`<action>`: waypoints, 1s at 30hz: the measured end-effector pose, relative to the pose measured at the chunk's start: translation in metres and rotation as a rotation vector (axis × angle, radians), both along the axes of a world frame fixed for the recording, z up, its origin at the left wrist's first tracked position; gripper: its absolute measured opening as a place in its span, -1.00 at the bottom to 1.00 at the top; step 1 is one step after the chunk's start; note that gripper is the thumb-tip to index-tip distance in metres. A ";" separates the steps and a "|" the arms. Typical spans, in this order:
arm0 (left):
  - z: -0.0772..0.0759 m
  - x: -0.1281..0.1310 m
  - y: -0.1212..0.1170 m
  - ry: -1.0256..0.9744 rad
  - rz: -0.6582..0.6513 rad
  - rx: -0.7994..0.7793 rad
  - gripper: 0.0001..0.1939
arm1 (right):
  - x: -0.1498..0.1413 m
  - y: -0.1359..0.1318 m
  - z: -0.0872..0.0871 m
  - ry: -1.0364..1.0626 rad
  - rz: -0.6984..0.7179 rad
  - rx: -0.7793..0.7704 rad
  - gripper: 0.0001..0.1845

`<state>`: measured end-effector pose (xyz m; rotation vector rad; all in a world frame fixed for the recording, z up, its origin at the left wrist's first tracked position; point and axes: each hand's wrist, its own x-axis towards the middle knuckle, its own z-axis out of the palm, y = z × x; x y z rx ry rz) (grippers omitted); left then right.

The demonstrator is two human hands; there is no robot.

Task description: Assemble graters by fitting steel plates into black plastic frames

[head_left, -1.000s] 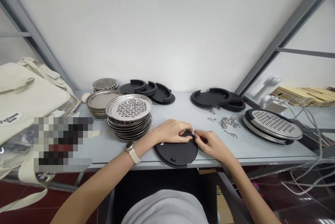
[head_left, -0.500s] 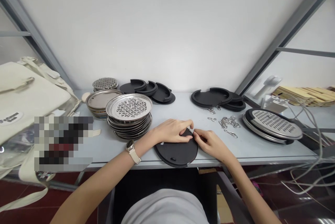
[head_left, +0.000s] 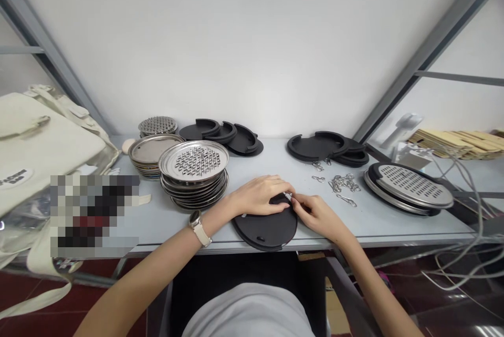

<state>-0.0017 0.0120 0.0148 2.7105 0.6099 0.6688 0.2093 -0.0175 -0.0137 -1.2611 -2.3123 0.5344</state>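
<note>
A black round plastic holder (head_left: 270, 229) lies at the table's front edge, slightly over it. My left hand (head_left: 262, 195) rests across its far left part, thumb stretched over the face and fingers curled towards the far right rim. At that rim is a small silvery piece (head_left: 288, 196), perhaps a metal clip, partly hidden by fingers. My right hand (head_left: 315, 213) pinches it between thumb and forefinger, with the left fingertips touching beside it. To the right lie several loose wire clips (head_left: 344, 183).
Stacked metal grater discs (head_left: 195, 164) and plain metal discs (head_left: 155, 149) stand at left. More black holders lie at back centre (head_left: 244, 140) and back right (head_left: 318, 146). A grater in its holder (head_left: 413, 187) sits at right. A cream bag (head_left: 51, 137) occupies the far left, cables (head_left: 478, 206) the far right.
My left fingers have bent a little further down over the small silvery piece. The right hand keeps its pinch, and the holder stays nearly in place.
</note>
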 end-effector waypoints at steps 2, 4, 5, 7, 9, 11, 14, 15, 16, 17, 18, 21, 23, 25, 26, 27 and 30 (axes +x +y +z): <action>-0.001 0.000 0.000 0.003 0.013 -0.007 -0.74 | 0.000 0.000 0.000 -0.001 0.005 0.000 -0.65; -0.001 0.000 0.001 0.010 0.024 -0.014 -0.75 | 0.000 0.000 0.001 -0.004 0.005 -0.002 -0.64; -0.001 0.000 0.001 0.014 0.029 -0.017 -0.75 | 0.000 0.000 0.001 -0.006 0.006 -0.005 -0.64; -0.002 0.000 0.001 0.020 0.039 -0.023 -0.75 | 0.000 0.000 0.001 -0.007 0.008 -0.010 -0.65; -0.002 0.001 0.001 0.024 0.047 -0.033 -0.76 | 0.000 0.000 0.001 -0.006 0.009 -0.010 -0.65; -0.002 0.001 0.001 0.022 0.045 -0.045 -0.77 | 0.001 0.001 0.000 -0.006 0.009 -0.007 -0.64; -0.001 0.001 0.000 0.010 0.035 -0.059 -0.78 | 0.001 0.001 0.000 -0.010 0.008 -0.004 -0.63; -0.001 0.001 0.000 0.006 0.031 -0.062 -0.79 | 0.001 0.002 0.000 -0.013 0.007 -0.005 -0.63; 0.000 0.002 0.000 0.002 0.027 -0.063 -0.79 | 0.001 0.002 0.001 -0.017 0.006 -0.006 -0.63; 0.000 0.002 0.000 -0.003 0.023 -0.064 -0.80 | 0.001 0.002 0.001 -0.022 0.005 -0.009 -0.63; 0.000 0.002 0.000 -0.008 0.019 -0.064 -0.80 | 0.000 0.001 0.001 -0.026 0.005 -0.012 -0.63; 0.000 0.002 0.000 -0.020 0.008 -0.076 -0.81 | 0.000 0.001 0.001 -0.030 0.008 -0.012 -0.63; 0.000 0.002 -0.001 -0.021 0.006 -0.086 -0.81 | 0.000 0.001 0.001 -0.029 0.003 -0.007 -0.62; 0.000 0.002 -0.001 -0.019 0.009 -0.090 -0.82 | 0.000 0.001 0.001 -0.027 -0.004 -0.004 -0.62; 0.000 0.002 -0.001 -0.019 0.011 -0.089 -0.82 | 0.000 0.001 0.001 -0.027 -0.006 -0.005 -0.62; 0.000 0.002 -0.001 -0.018 0.013 -0.088 -0.82 | 0.000 0.001 0.001 -0.026 -0.007 -0.006 -0.62; 0.000 0.002 0.000 -0.016 0.011 -0.080 -0.83 | 0.000 0.001 0.001 -0.021 -0.003 -0.007 -0.63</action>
